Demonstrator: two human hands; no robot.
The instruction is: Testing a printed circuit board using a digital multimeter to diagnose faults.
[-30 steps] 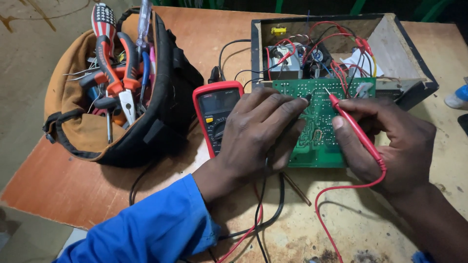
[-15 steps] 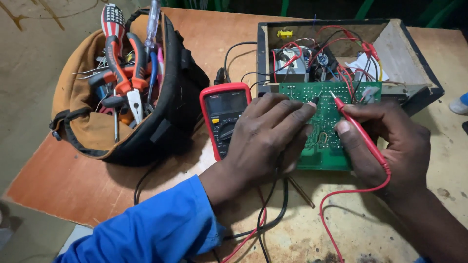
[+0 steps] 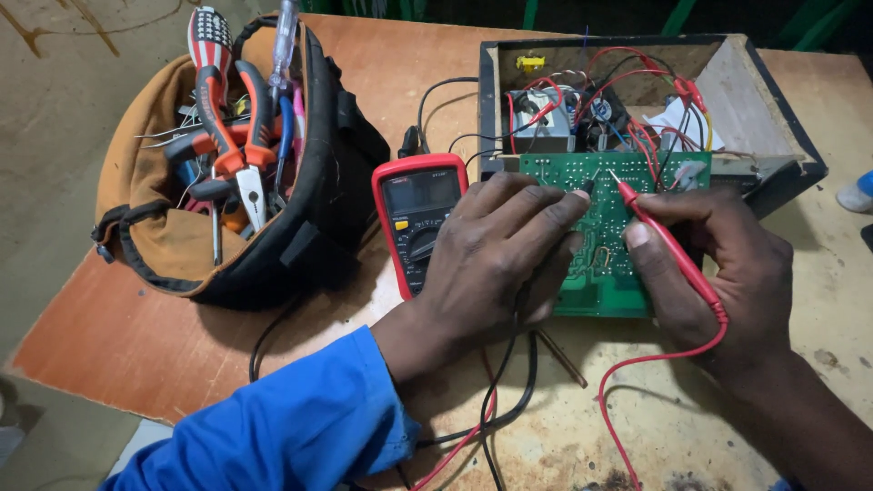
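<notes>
The right hand [image 3: 718, 264] held the red test probe [image 3: 668, 238] pinched between thumb and fingers, pen-fashion, its metal tip set down on the green circuit board [image 3: 607, 259] near the board's upper edge. The left hand [image 3: 496, 264] lay over the left part of the same board, fingers curled together around what appeared to be the black probe [image 3: 585, 187]; only its dark tip showed beyond the forefinger, touching the board close to the red tip. The grip itself was hidden under the fingers.

The board sat tilted against the front of an open black enclosure [image 3: 773, 136], joined to it by red, black and white wires [image 3: 637, 91]. A red multimeter [image 3: 416, 218] lay just left of the board, partly covered by the left hand, its display facing up. The red lead [image 3: 655, 364] and black leads trailed toward the near table edge. A tool bag [image 3: 227, 173] holding pliers and screwdrivers stood well to the left on the worn wooden table [image 3: 136, 345].

In the inspector's judgement, good practice here called for both tips held steady on separate solder points without bridging neighbours, fingers kept behind the probe guards and off bare contacts, and the meter display left uncovered for reading.
</notes>
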